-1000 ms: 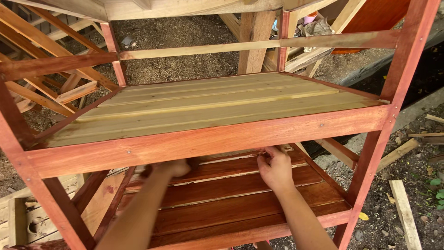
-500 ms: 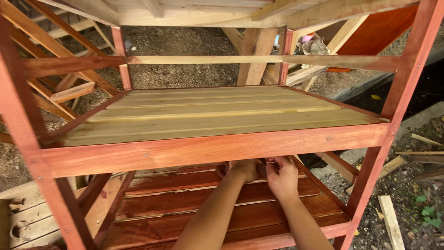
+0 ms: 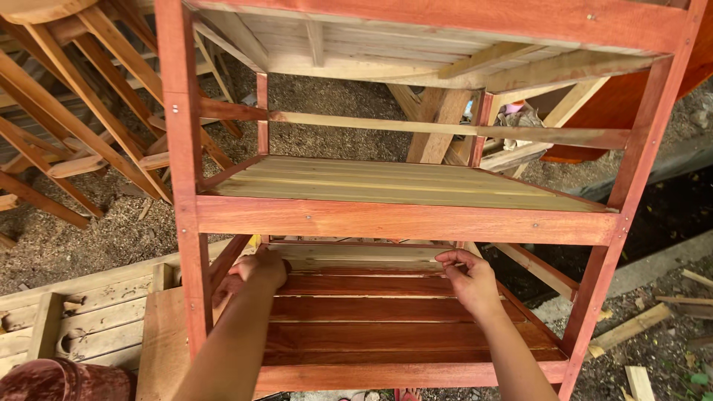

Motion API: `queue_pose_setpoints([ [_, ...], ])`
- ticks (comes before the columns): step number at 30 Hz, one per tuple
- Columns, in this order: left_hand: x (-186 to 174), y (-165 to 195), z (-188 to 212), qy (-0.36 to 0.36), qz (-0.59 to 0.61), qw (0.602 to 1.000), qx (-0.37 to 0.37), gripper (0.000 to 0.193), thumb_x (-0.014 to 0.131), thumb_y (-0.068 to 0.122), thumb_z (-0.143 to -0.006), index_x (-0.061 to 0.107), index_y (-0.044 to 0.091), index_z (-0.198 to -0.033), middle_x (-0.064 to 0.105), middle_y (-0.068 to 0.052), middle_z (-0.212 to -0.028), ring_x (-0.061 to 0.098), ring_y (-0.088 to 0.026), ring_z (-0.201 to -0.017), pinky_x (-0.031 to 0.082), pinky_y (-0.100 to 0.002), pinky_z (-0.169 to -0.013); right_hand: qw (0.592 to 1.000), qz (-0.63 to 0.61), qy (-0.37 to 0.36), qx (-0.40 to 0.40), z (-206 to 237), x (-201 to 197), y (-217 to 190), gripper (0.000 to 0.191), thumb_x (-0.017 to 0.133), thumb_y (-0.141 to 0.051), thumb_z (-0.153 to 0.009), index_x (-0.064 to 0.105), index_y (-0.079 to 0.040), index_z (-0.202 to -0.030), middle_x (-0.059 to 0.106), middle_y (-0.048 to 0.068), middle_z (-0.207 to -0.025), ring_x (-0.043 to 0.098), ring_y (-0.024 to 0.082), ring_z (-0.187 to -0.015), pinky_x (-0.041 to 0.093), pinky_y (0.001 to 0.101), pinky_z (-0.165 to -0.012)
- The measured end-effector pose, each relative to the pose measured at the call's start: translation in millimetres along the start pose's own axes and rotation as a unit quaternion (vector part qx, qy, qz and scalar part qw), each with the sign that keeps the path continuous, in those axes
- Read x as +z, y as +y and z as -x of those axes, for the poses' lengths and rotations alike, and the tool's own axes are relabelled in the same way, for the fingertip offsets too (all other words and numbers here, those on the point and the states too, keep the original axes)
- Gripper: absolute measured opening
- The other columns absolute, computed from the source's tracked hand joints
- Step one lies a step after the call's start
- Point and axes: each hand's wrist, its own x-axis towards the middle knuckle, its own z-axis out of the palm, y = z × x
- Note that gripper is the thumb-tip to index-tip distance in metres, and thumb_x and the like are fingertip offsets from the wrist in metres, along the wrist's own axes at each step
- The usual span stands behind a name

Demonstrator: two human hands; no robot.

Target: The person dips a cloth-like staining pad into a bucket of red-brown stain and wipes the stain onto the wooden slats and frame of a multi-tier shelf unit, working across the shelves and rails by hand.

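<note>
A reddish-brown wooden shelf unit [image 3: 405, 221] stands in front of me, with a pale slatted middle shelf [image 3: 401, 184] and a red slatted lower shelf [image 3: 386, 327]. Both my arms reach under the middle shelf's front rail. My left hand [image 3: 260, 271] is closed into a loose fist over the left part of the lower shelf, near the left post; whether it holds anything is hidden. My right hand [image 3: 469, 282] hovers above the lower slats with fingers curled and pinched near the rail's underside.
Several bare wooden frames [image 3: 82, 141] lean at the left. A pale wooden pallet-like piece [image 3: 82, 319] lies at lower left. Sawdust and gravel cover the ground, with offcuts [image 3: 631, 327] at the right. An orange-red panel [image 3: 594, 126] stands behind.
The view has tilted up and shifted, showing the top shelf. My hands have spread apart: the left went to the left post, the right stayed near the middle.
</note>
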Motion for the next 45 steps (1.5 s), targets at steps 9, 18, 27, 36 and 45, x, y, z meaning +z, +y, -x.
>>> queue_pose_setpoints([
  [9,19,155,61,-0.026,0.134,0.958,0.254,0.058,0.069,0.020,-0.086,0.057,0.012,-0.143,0.058,-0.019,-0.144,0.057,-0.032,-0.134,0.049,-0.045,-0.107,0.985,0.080,-0.150,0.022,-14,46,-21,0.029,0.069,-0.016,-0.090,0.076,-0.013,-0.118,0.076,0.005,-0.114,0.069,0.017,-0.107,0.051,0.0327,-0.100],
  [18,-14,204,85,-0.195,0.794,0.537,0.211,0.082,0.062,0.050,-0.085,0.039,0.013,-0.154,0.054,-0.009,-0.150,0.058,-0.025,-0.130,0.051,-0.040,-0.098,0.970,-0.115,-0.167,0.135,-73,18,22,0.083,0.076,-0.046,-0.079,0.047,-0.017,-0.151,0.047,0.008,-0.154,0.050,0.026,-0.137,0.048,0.0469,-0.105],
  [27,-29,60,116,0.031,0.390,0.917,0.079,0.055,0.057,0.052,-0.094,0.063,0.020,-0.138,0.058,-0.017,-0.146,0.053,-0.033,-0.137,0.036,-0.056,-0.118,0.951,-0.064,-0.302,-0.005,-109,179,0,0.083,0.083,-0.031,-0.075,0.046,-0.009,-0.146,0.057,0.009,-0.146,0.053,0.026,-0.136,0.040,0.0375,-0.112],
  [36,-7,8,134,0.121,0.215,0.967,-0.066,0.045,0.058,0.044,-0.094,0.065,0.012,-0.125,0.033,-0.018,-0.158,0.027,-0.039,-0.149,0.018,-0.065,-0.119,0.857,0.172,-0.365,-0.319,-78,300,-79,0.046,0.088,-0.029,-0.081,0.075,-0.023,-0.124,0.065,0.003,-0.140,0.059,0.030,-0.126,0.034,0.0514,-0.105],
  [45,-7,-12,138,0.251,0.297,0.920,-0.059,0.042,0.062,0.035,-0.085,0.069,0.011,-0.118,0.061,-0.017,-0.135,0.058,-0.040,-0.123,0.024,-0.066,-0.113,0.867,0.187,-0.367,-0.281,-94,398,-99,0.023,0.081,-0.027,-0.081,0.080,-0.018,-0.102,0.074,0.005,-0.113,0.069,0.029,-0.108,0.054,0.0399,-0.094],
])
